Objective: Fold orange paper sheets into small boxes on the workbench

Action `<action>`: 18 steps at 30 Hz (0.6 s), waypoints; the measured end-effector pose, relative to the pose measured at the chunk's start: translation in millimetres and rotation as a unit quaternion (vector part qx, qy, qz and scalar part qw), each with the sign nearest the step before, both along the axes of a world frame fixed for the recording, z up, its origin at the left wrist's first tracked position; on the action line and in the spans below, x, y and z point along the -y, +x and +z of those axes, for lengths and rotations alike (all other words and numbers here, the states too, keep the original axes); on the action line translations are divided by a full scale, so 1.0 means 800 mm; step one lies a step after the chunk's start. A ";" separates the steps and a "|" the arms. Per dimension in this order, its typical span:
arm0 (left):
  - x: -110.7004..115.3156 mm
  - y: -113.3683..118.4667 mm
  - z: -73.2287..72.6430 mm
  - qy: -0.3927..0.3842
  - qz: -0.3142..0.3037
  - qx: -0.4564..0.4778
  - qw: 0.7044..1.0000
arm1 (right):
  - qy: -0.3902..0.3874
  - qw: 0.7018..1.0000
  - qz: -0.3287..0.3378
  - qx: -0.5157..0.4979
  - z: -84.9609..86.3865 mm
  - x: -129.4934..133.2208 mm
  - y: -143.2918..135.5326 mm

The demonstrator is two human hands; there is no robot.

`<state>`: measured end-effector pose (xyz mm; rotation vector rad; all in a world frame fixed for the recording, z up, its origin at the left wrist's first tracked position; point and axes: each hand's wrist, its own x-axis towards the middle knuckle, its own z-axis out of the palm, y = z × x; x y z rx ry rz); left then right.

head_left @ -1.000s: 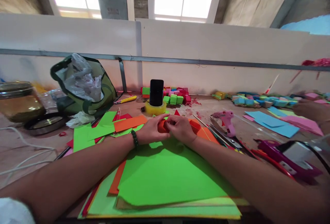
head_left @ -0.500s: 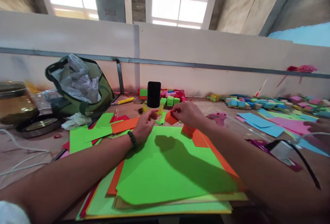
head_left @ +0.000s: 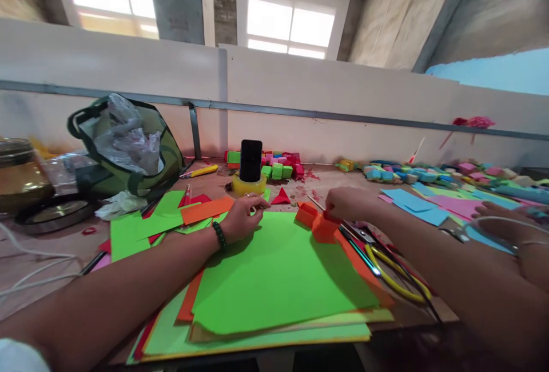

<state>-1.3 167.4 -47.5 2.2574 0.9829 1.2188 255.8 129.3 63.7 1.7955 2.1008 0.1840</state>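
My left hand [head_left: 243,218], with a dark beaded bracelet at the wrist, rests at the far left part of a bright green paper sheet [head_left: 274,280]. Its fingers are loosely bent and apart, with nothing visible in them. My right hand [head_left: 346,203] is closed just past the sheet's far right corner, and its fingers hide whatever they grip. Close by its fingertips are two folded orange paper boxes [head_left: 306,215]. A thin pale stick [head_left: 315,203] pokes out beside the hand. A red-orange paper triangle [head_left: 281,196] lies between my hands.
A phone [head_left: 251,160] stands in a yellow tape roll [head_left: 247,184]. Yellow-handled pliers [head_left: 401,278] and pens lie under my right forearm. Cut paper [head_left: 146,224] and a green bag [head_left: 146,155] are leftward. Another person's hand [head_left: 501,215] is at right near blue paper [head_left: 414,203].
My right hand has moved right, from between the phone and the boxes to beyond the boxes. The pink glue gun seen there before is now out of sight. My left hand stays nearly put.
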 end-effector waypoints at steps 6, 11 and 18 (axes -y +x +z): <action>0.000 -0.002 0.000 0.009 -0.002 -0.024 1.000 | 0.059 0.987 0.033 -0.149 0.001 -0.006 0.006; -0.001 -0.002 -0.001 0.011 -0.006 -0.029 0.999 | 0.114 0.975 0.001 -0.191 -0.028 -0.028 0.005; 0.004 -0.002 0.003 -0.068 -0.056 0.037 0.995 | 0.157 0.955 0.105 -0.229 -0.040 -0.004 -0.040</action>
